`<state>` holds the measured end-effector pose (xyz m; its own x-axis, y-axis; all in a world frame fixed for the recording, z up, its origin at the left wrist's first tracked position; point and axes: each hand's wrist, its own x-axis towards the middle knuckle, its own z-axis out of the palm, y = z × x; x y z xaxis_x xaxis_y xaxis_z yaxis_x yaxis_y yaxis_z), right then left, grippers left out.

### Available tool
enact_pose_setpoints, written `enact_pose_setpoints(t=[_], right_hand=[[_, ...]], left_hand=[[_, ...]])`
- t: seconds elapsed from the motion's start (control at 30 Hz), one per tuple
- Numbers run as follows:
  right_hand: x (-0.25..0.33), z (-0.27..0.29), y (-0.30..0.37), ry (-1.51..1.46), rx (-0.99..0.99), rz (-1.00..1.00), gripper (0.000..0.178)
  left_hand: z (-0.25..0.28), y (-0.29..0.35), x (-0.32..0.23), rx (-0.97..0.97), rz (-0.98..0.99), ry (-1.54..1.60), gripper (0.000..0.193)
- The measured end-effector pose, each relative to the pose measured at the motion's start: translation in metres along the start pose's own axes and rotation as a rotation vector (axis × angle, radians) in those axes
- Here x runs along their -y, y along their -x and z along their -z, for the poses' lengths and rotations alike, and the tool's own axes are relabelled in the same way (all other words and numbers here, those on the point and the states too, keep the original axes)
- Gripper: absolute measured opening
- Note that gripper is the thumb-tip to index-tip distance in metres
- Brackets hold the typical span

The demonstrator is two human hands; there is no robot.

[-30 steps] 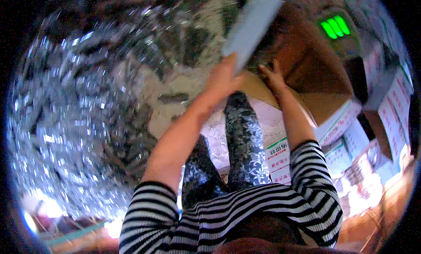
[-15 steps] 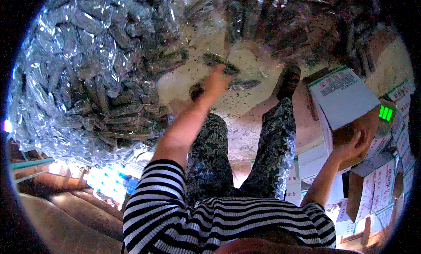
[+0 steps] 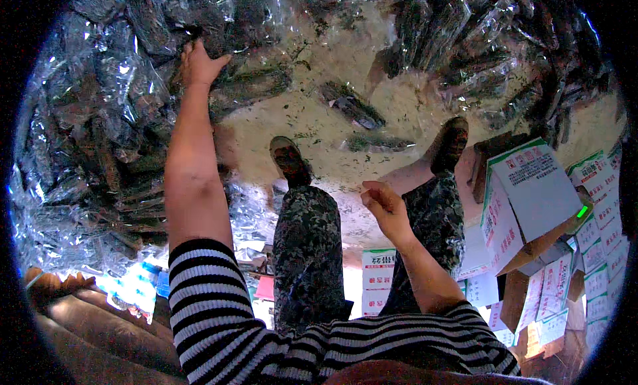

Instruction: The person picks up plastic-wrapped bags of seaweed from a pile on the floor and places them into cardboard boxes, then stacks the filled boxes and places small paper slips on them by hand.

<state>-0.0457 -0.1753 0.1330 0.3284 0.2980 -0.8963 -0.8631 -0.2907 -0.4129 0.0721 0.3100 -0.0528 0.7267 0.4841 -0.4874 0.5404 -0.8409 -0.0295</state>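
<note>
Nearest to me, the right hand [image 3: 387, 209] hangs over the floor [image 3: 312, 129], fingers loosely curled; I can't tell whether they pinch anything. Farther off on the left, here's the left hand [image 3: 201, 66], fingers and thumb spread, right at the pile of dark packets [image 3: 106, 112] in clear, shiny wrap! Whether the fingertips touch is hard to tell. One long packet [image 3: 256, 82] lies just right of that thumb. These look light, I'd say, with slick, crinkly film and fairly stiff, perhaps brittle contents, so a whole-hand grip around the middle looks safest. Neighbours crowd and overlap, so snagging is a risk.

Now the surroundings: near right, printed white cartons [image 3: 555, 285] stacked up, then a larger white box [image 3: 531, 192] tilted beside the right leg. Two dark shoes [image 3: 290, 161] stand mid-floor, in the way. Beyond them, two loose packets [image 3: 352, 104], and at far right, another glinting heap [image 3: 465, 49].
</note>
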Motion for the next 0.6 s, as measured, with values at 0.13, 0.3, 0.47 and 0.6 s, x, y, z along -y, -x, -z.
enact_pose_setpoints(t=[0.13,0.3,0.47,0.6], right_hand=[[-0.023,-0.002,-0.018,-0.049,-0.010,0.013,0.027],[-0.042,0.010,-0.034,-0.062,-0.047,0.030,0.026],[-0.026,0.003,-0.031,-0.040,-0.029,0.016,0.027],[-0.018,0.002,-0.029,-0.078,-0.009,-0.044,0.028]], left_hand=[[-0.039,0.079,-0.027,-0.022,-0.308,-0.040,0.080],[-0.033,0.136,-0.050,0.022,-0.238,0.004,0.077],[-0.010,0.146,-0.007,0.118,-0.165,0.182,0.085],[-0.069,0.195,0.007,0.278,-0.440,0.274,0.103]])
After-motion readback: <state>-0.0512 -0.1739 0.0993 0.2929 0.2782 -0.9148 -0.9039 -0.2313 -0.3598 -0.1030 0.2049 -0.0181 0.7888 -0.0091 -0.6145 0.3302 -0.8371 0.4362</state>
